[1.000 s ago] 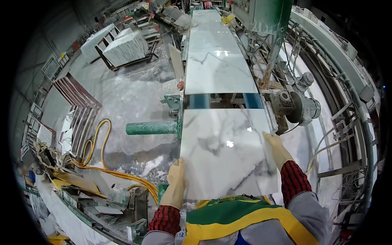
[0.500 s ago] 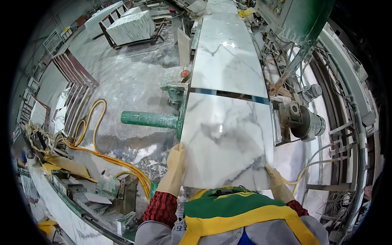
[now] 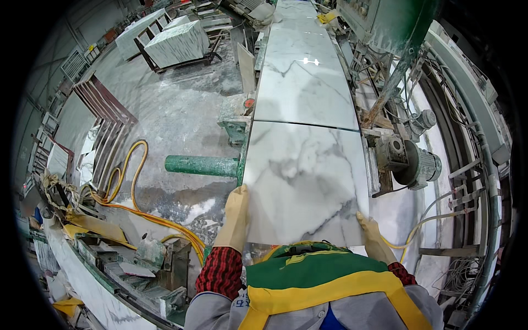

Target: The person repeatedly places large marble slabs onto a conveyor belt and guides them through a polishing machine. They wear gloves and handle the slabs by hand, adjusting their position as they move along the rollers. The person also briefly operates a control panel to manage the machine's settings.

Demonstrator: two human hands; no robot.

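Note:
A polished white marble slab [image 3: 300, 190] with grey veins lies flat in front of me on the conveyor line. My left hand [image 3: 235, 215], in a cream rubber glove, grips its left edge with curled fingers. On the opposite side my right hand [image 3: 375, 235], gloved alike, holds the right edge near the closest corner; some of its fingers are hidden by the slab. A second marble slab [image 3: 308, 91] lies beyond the first, with only a thin dark seam between the two.
A green cylinder [image 3: 201, 165] juts out left of the line. Close to the right edge stands a motor [image 3: 421, 165]. Yellow hoses [image 3: 159, 224] trail over the floor at left, near a metal rack [image 3: 102, 146]. Marble blocks [image 3: 179, 44] sit farther back.
The near slab has moved away from me with both hands on its edges. The wide gap before the far slab has narrowed to a thin seam.

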